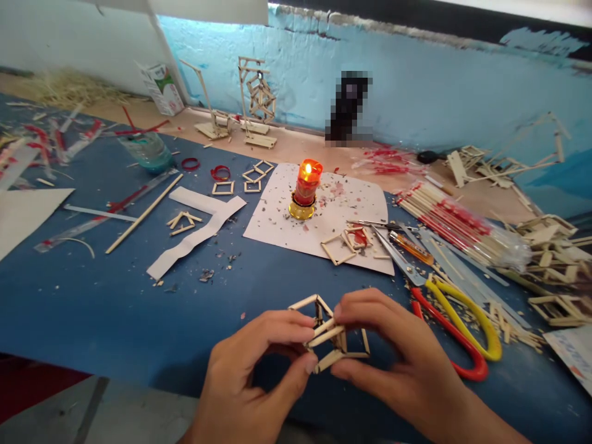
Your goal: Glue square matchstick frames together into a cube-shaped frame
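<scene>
Between both hands, just over the blue table's front part, is a small frame of wooden sticks (329, 333) with dark marks at its joints. My left hand (259, 364) pinches its left side between thumb and fingers. On the other side, my right hand (388, 345) grips it at the upper and lower right with fingertips and thumb. Part of the frame is hidden by the fingers. Farther back, a lit red candle (308, 185) stands on a white sheet (272, 209). Small stick squares (339, 248) lie at that sheet's front right corner.
Scissors (456, 327) with red and yellow handles lie right of my right hand, near an orange lighter (411, 246). Bagged sticks (462, 225) and more stick frames (562, 259) crowd the right. A cup (147, 151), paper strips (198, 231) and a long stick (143, 214) are left.
</scene>
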`<state>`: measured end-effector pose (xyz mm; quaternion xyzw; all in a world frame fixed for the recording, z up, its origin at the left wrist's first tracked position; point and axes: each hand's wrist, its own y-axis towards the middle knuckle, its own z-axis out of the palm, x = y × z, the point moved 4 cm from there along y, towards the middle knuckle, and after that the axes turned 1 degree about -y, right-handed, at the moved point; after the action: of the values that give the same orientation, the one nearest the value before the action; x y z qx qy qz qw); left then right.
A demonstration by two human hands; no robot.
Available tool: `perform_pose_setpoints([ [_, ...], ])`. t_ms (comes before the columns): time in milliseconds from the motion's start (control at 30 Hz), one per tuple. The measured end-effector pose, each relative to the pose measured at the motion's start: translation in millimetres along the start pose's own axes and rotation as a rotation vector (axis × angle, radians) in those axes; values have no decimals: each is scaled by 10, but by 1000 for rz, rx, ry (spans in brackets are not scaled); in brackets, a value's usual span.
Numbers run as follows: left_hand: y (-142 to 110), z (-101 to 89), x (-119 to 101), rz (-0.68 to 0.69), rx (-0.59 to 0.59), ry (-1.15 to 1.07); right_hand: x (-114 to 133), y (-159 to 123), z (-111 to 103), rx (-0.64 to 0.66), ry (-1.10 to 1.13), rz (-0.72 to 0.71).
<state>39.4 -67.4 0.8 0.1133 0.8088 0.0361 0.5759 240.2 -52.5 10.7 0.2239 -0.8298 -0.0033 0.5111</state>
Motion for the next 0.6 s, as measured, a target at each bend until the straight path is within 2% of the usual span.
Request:
perform_pose_setpoints([
  [100, -57, 20, -12, 38, -21, 45, -93, -34, 30, -6, 237, 249],
  [200, -123, 37, 6, 38, -36, 39, -135, -47, 52, 41, 357, 359],
  [600, -226, 85, 89, 50, -62, -42, -186, -18, 74, -8, 402, 360],
])
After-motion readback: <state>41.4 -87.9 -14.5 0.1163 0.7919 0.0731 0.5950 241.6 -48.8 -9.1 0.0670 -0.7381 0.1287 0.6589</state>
